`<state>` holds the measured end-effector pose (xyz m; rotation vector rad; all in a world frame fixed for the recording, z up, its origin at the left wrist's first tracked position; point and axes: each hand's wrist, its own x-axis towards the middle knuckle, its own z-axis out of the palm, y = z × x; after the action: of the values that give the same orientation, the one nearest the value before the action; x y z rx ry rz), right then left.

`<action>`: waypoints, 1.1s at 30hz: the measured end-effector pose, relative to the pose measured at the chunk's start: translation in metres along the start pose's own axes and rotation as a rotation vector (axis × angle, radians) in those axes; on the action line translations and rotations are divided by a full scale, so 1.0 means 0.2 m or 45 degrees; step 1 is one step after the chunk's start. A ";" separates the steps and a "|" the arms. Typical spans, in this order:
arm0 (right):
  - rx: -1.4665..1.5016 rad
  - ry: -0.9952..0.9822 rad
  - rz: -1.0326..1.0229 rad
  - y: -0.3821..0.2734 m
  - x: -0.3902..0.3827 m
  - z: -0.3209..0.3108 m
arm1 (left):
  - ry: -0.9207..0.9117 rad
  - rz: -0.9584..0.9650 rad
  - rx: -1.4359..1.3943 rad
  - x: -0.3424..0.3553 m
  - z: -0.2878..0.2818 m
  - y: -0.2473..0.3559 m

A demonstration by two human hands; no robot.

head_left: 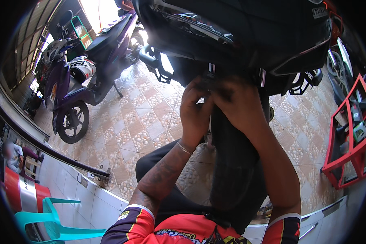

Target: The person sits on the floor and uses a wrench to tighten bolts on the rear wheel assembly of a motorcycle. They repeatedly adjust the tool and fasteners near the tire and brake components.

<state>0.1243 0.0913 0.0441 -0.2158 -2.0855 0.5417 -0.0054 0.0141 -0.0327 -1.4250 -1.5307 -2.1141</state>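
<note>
My left hand [194, 97] and my right hand [240, 101] are close together under the front of a large black motorcycle [268, 36]. The left thumb and fingers are bent into a ring, their tips closing on a small dark part in the shadow. My right fingers curl around the same dark spot, and shade hides most of what they grip. Just below the hands, the dark front wheel [234, 175] runs down between my legs. A black metal side guard [154, 63] juts out left of the hands, with another guard [303, 83] on the right.
A purple scooter [110, 51] with a white helmet [81, 69] on it stands at the left. To the right is a red metal tool cart [347, 166]. A teal plastic chair [49, 219] is at lower left, near a seated person [14, 158]. Patterned tiles [146, 118] cover the floor.
</note>
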 end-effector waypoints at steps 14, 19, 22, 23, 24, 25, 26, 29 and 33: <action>0.438 0.005 0.466 0.04 0.01 0.02 | 0.001 -0.057 0.078 0.00 -0.01 0.03; 0.517 -0.089 0.529 0.04 0.02 0.02 | 0.022 -0.106 0.046 0.00 0.00 0.05; 0.480 -0.067 0.483 0.04 0.03 0.02 | 0.023 -0.187 -0.073 0.00 -0.01 0.06; 0.505 -0.067 0.500 0.04 0.03 0.02 | 0.023 -0.178 -0.055 0.00 -0.01 0.06; 0.531 -0.066 0.518 0.04 0.03 0.02 | 0.009 -0.152 -0.025 0.00 -0.01 0.06; 0.590 -0.060 0.509 0.04 0.03 0.02 | 0.006 -0.144 -0.031 0.00 -0.01 0.06; 0.572 -0.076 0.524 0.05 0.03 0.02 | 0.003 -0.126 -0.015 0.00 -0.01 0.07; 0.612 -0.102 0.495 0.06 0.05 0.01 | 0.016 -0.129 -0.060 0.00 0.00 0.08; 0.612 -0.122 0.496 0.07 0.05 -0.01 | 0.011 -0.145 -0.075 0.00 0.01 0.09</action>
<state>0.1194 0.1072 0.0468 -0.3195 -1.9429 1.2872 0.0077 0.0068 -0.0211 -1.3761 -1.5950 -2.2446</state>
